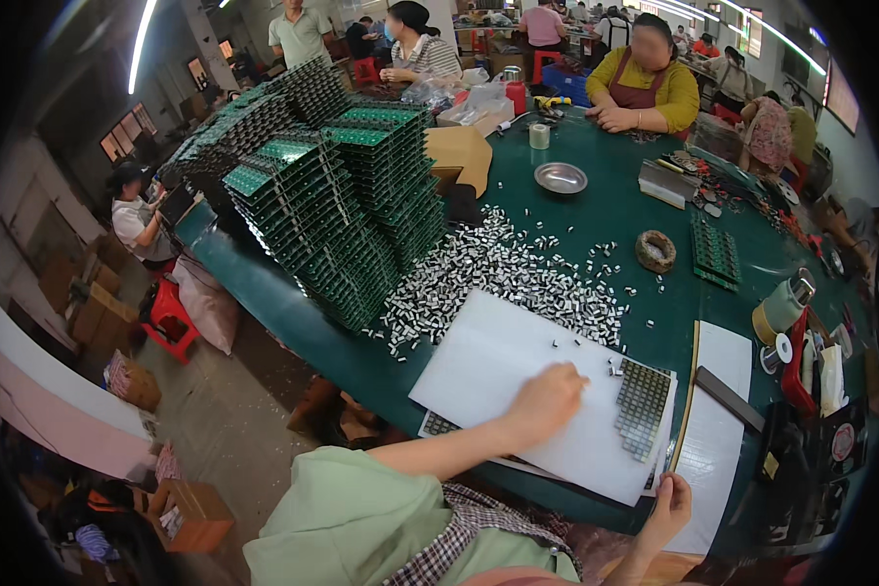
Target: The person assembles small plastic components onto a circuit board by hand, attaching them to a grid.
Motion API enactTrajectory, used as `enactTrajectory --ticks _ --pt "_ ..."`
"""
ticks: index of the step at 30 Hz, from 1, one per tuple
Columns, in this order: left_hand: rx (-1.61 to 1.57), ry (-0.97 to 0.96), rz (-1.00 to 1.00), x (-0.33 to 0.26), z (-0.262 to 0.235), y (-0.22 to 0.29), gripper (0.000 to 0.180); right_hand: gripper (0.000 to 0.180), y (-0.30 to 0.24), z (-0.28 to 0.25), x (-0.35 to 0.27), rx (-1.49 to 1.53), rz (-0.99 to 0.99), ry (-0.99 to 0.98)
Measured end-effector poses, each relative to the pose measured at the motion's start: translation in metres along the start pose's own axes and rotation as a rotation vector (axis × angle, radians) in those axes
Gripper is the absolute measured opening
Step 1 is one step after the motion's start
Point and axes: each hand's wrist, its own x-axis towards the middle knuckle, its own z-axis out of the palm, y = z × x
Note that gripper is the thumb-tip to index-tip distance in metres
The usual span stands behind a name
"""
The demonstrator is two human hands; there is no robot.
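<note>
L hand [545, 398] rests on the white sheet [518, 391] at the near edge of the green bench [596, 220], fingers bunched, grip narrow, pinching toward what looks like a tiny metal part near the fingertips; too small to say for sure that anything is held. R hand [666, 506] sits lower, at the bench edge, fingers curled under the sheet's near corner; grip closed on that edge, steadying it.

The work item, a dark grid tray [643, 405] of small parts, lies on the sheet just R of the L hand, rows mostly filled. Behind the sheet, a wide scatter of loose silver parts [503, 273] spreads across the bench, w/ one or two strays on the sheet itself.

To do this step well, judging from the layout: keep the R hand pressing the sheet so the tray doesn't slide; pick one part at a time w/ fingertip pinch, not a scoop; seat it square in an open cell before letting go; avoid brushing filled rows w/ the wrist.

Further off: tall stacks of green circuit boards [342, 205] to the L, a round steel dish [561, 178], a tape roll [655, 251], and a co-worker in a yellow top [645, 88] seated across the bench.
</note>
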Motion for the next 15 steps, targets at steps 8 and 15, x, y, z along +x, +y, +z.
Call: enactTrajectory --ticks 8,15 --pt "0.317 0.272 -0.065 0.007 -0.007 -0.085 0.033 0.030 0.005 0.022 -0.012 0.050 0.064 0.128" --pt "0.366 0.056 0.013 -0.003 -0.016 -0.060 0.061 0.023 -0.007 0.036 0.002 0.346 0.044 0.082"
